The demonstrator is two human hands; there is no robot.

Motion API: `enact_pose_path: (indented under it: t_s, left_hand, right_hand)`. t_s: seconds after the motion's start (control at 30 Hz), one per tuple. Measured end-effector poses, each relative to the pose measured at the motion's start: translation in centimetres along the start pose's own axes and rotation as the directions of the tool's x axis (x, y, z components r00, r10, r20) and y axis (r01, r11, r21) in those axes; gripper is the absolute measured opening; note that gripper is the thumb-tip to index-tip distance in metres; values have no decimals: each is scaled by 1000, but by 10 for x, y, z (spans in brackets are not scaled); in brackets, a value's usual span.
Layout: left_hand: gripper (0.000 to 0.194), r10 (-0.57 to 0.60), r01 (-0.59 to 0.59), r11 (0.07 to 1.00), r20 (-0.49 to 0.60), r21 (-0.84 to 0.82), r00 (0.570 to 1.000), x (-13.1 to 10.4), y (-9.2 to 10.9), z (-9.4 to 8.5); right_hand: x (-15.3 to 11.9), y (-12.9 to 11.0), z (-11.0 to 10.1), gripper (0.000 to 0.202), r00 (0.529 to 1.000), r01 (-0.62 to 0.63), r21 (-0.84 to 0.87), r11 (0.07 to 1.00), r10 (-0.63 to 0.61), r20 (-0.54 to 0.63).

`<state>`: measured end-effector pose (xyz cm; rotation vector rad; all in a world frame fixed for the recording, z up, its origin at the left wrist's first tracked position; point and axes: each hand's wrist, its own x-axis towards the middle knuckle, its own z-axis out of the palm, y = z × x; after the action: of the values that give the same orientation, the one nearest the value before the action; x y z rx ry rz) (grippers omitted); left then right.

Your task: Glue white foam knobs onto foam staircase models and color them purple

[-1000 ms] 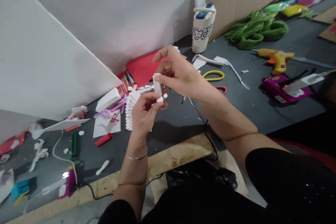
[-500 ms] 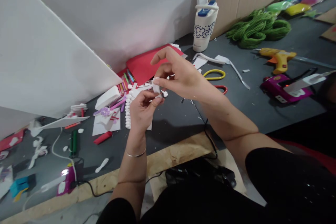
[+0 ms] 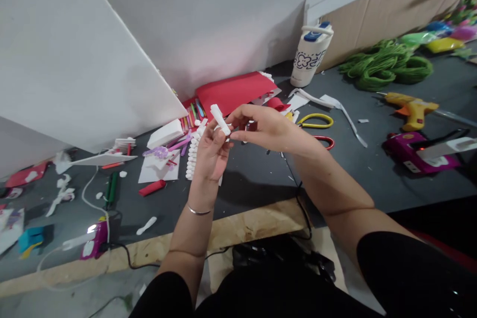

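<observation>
A short white rolled strip [image 3: 220,119], perhaps paper or foam, is pinched between the thumb and fingers of my left hand [image 3: 213,151], its upper end sticking out past the fingertips. Close against its right side is my right hand [image 3: 266,126], thumb and forefinger curved and apart at the lower end of the strip; whether they touch it I cannot make out. Beneath my left hand lies a row of small white rolled pieces [image 3: 192,159], partly hidden. A red sheet [image 3: 234,92] lies just beyond the hands.
Yellow-handled scissors [image 3: 316,120] and a red handle [image 3: 325,142] lie right of my right hand. Farther right are a tumbler [image 3: 311,54], green cord [image 3: 383,64], a yellow glue gun [image 3: 412,108] and a purple power strip [image 3: 419,151]. A white board [image 3: 93,59] leans at left.
The white strip has turned and now shows lengthwise in my left hand. My right hand has lowered, and its thumb and forefinger have come off the strip's top. The view has shifted slightly.
</observation>
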<state>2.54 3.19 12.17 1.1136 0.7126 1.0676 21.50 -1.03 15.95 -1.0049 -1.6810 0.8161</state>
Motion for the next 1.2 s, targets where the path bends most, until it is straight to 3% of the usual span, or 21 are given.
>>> enact_pose_path:
  t_s: [0.13, 0.4, 0.7, 0.87, 1.07, 1.2]
  left_hand:
    - [42, 37, -37, 999, 6, -7, 999, -1, -7, -1]
    - [34, -11, 11, 997, 1, -77, 1000, -1, -9, 4]
    - [33, -15, 20, 997, 70, -69, 997, 0, 0, 9]
    - [36, 142, -145, 987, 44, 72, 989, 2, 6, 7]
    - [26, 330, -323, 905, 21, 276, 944, -1, 10, 5]
    - [25, 370, -377, 869, 86, 319, 925, 0, 7, 0]
  right_hand:
    - [0, 0, 8, 17, 997, 66, -65, 996, -67, -25]
    - [-1, 2, 10, 10, 982, 129, -238, 963, -158, -107]
    - [-4, -1, 2, 10, 986, 137, -262, 955, -157, -58]
    - [-5, -2, 2, 9, 991, 109, -225, 968, -124, -54]
    - [-4, -4, 8, 8, 998, -28, -108, 994, 22, -54]
    - [-4, -1, 12, 8, 997, -51, -53, 997, 48, -52]
